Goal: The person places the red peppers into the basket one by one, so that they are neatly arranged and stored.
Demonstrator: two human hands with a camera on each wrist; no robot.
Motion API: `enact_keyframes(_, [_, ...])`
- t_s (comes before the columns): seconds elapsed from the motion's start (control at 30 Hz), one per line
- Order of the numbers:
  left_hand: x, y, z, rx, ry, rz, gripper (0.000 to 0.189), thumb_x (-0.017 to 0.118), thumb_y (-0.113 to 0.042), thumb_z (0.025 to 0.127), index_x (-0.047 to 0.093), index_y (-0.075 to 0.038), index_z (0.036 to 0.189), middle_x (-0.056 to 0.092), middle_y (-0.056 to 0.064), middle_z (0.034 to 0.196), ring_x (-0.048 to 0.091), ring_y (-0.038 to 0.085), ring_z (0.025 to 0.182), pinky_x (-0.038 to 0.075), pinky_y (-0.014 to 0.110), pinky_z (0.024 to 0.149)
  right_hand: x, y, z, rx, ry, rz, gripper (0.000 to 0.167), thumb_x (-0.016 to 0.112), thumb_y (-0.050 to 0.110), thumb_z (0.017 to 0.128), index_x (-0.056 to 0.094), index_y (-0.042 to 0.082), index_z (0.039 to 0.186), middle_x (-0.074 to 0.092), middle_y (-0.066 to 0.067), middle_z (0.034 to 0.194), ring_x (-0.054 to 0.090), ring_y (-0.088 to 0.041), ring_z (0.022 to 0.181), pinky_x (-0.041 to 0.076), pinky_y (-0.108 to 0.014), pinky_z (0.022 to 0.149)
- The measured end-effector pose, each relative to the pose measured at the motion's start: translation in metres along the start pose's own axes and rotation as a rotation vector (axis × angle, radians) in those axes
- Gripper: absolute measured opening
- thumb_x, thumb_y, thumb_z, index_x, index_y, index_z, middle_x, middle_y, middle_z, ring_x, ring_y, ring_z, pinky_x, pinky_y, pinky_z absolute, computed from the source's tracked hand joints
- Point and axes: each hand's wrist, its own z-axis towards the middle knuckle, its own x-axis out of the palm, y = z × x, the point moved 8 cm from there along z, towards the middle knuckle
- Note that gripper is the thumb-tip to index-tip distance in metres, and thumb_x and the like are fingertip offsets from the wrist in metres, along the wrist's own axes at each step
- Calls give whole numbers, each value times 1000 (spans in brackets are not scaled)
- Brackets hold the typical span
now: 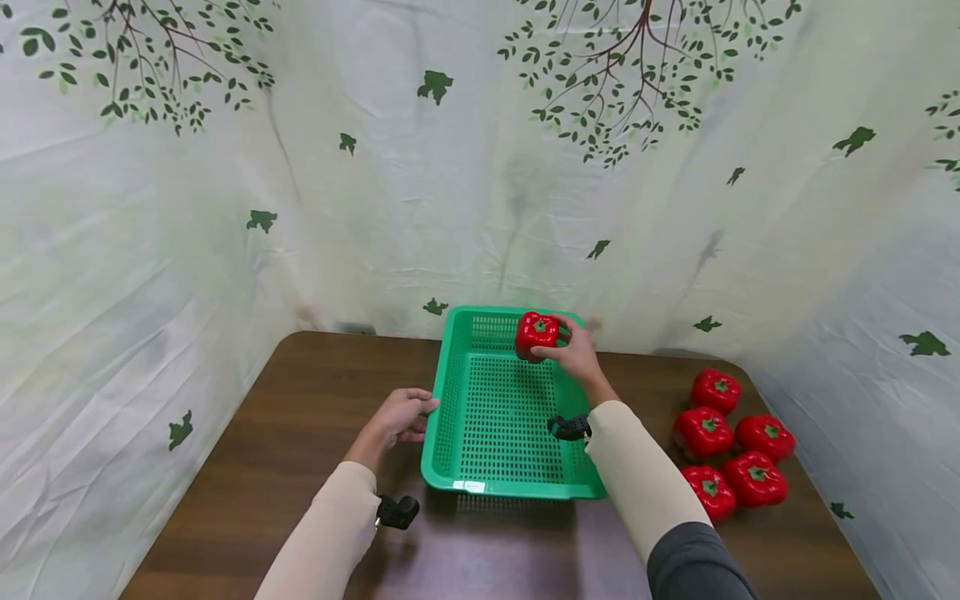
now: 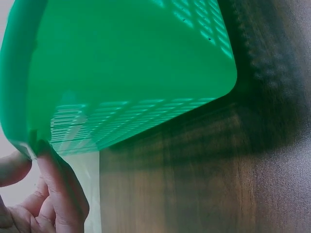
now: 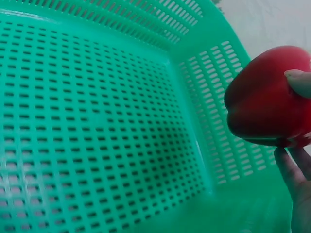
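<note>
A red bell pepper (image 1: 537, 333) is gripped between the thumb and fingers of my right hand (image 1: 576, 354), over the far right part of a green plastic basket (image 1: 432, 433). In the right wrist view the pepper (image 3: 265, 97) overlaps the basket's slotted side wall, and the perforated floor (image 3: 87, 126) below carries nothing. My left hand (image 1: 397, 421) is at the basket's left side. Its thumb and forefinger pinch the rim in the left wrist view, where the other fingers (image 2: 63, 194) are bent beneath the basket wall (image 2: 121, 53).
Several more red bell peppers (image 1: 755, 478) lie grouped on the right side of the brown wooden table (image 1: 330, 375). A pale cloth (image 1: 480, 192) printed with leaves and branches hangs behind the table and along its sides. Each wrist carries a black strapped device (image 1: 397, 512).
</note>
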Motion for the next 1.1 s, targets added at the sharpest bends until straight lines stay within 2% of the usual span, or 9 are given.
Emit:
enact_keyframes(0.27, [-6, 3, 0, -10, -21, -5, 35, 55, -18, 98, 54, 5, 125, 64, 13, 98, 63, 19, 72, 56, 32, 64, 31, 0, 13, 21, 22, -12, 73, 76, 13, 82, 38, 8, 145, 41, -15, 144, 43, -36, 128, 51, -48, 91])
enact_keyframes(0.53, [1, 0, -1, 21, 22, -33, 36, 56, -20, 98, 54, 5, 123, 64, 12, 95, 65, 19, 72, 57, 31, 67, 50, -4, 22, 43, 22, -1, 72, 75, 10, 83, 39, 12, 145, 41, -13, 144, 42, -34, 128, 50, -48, 92])
enact_keyframes(0.8, [-1, 3, 2, -2, -30, -21, 31, 56, -18, 98, 57, 3, 122, 64, 12, 94, 64, 18, 69, 57, 32, 64, 76, -13, 28, 74, 39, -10, 71, 75, 8, 83, 39, 12, 145, 39, -12, 147, 40, -34, 132, 46, -48, 97])
enact_keyframes(1.1, [1, 3, 2, -12, -26, -23, 31, 56, -18, 98, 56, 2, 122, 63, 12, 95, 63, 19, 70, 56, 32, 64, 98, -18, 29, 89, 61, 5, 72, 73, 7, 85, 37, 12, 147, 37, -13, 149, 38, -34, 134, 43, -49, 101])
